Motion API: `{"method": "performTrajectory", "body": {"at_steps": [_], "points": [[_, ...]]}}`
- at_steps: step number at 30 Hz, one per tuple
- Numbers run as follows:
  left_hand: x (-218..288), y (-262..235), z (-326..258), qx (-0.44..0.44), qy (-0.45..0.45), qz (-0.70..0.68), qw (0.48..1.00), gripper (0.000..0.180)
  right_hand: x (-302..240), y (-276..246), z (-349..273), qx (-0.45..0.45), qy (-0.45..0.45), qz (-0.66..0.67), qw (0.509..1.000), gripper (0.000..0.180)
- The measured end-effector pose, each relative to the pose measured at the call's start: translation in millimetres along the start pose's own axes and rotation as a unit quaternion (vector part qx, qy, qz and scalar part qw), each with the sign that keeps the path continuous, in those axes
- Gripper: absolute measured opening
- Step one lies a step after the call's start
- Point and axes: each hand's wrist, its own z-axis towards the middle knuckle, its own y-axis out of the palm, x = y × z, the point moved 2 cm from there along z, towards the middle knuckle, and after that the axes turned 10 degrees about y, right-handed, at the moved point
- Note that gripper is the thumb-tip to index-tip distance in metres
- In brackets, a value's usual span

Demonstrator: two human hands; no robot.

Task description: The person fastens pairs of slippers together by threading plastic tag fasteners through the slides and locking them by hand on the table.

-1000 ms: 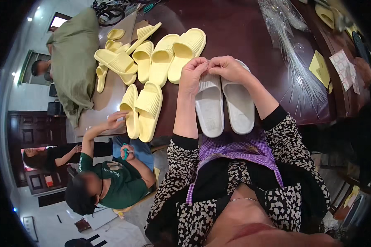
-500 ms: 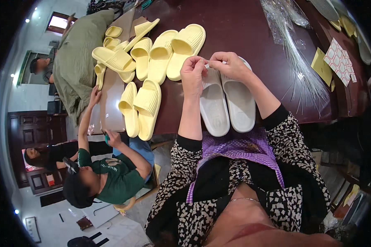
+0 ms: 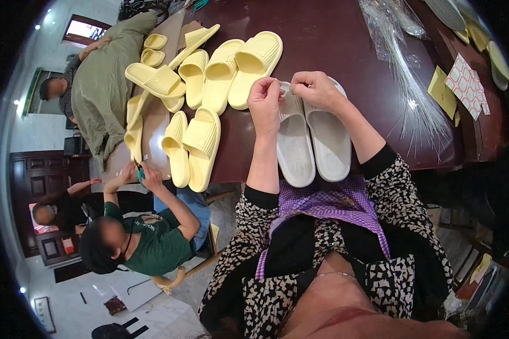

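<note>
A heap of yellow slippers (image 3: pixel 209 90) crowds the dark table (image 3: pixel 333 39) on the left. Beside it the left hand (image 3: pixel 264 101) and right hand (image 3: pixel 314 87) pinch together over the toes of the grey slippers (image 3: pixel 311 135). What they grip is too small to tell; I'd guess it could slip free.
</note>
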Motion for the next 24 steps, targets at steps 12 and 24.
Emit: {"method": "performTrajectory", "body": {"at_steps": [12,24], "points": [[-2.0,-3.2,-1.2,0.005,0.009,-0.003,1.0,0.009,-3.2,0.6,-1.1,0.016,-0.012,0.009,1.0,0.019],[-3.6,-1.4,-6.5,0.036,0.055,0.051,0.996,0.009,-0.3,1.9,0.1,0.011,0.005,-0.009,1.0,0.018]]}}
